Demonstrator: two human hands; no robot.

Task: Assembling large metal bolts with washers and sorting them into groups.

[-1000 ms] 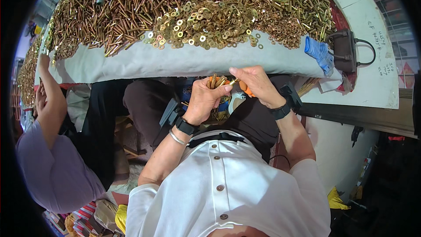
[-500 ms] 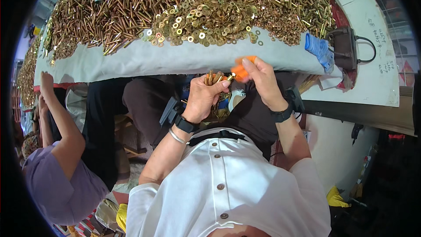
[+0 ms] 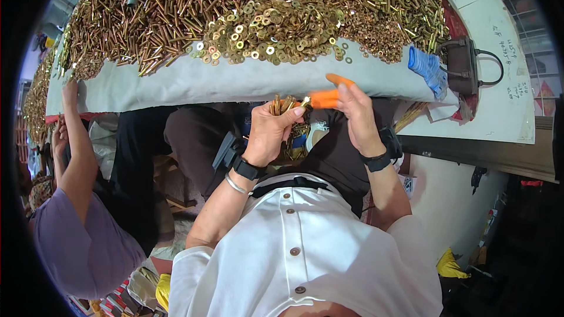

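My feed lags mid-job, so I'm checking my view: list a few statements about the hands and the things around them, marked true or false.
1. The left hand grips several metal rods. True.
2. The right hand has green covers on its fingers. False: the finger covers are orange.
3. Flat washers lie heaped beyond the hands. True.
4. A blue cloth lies left of the washers. False: it lies to their right, beside a dark handbag.
5. The co-worker at left wears a purple top. True.
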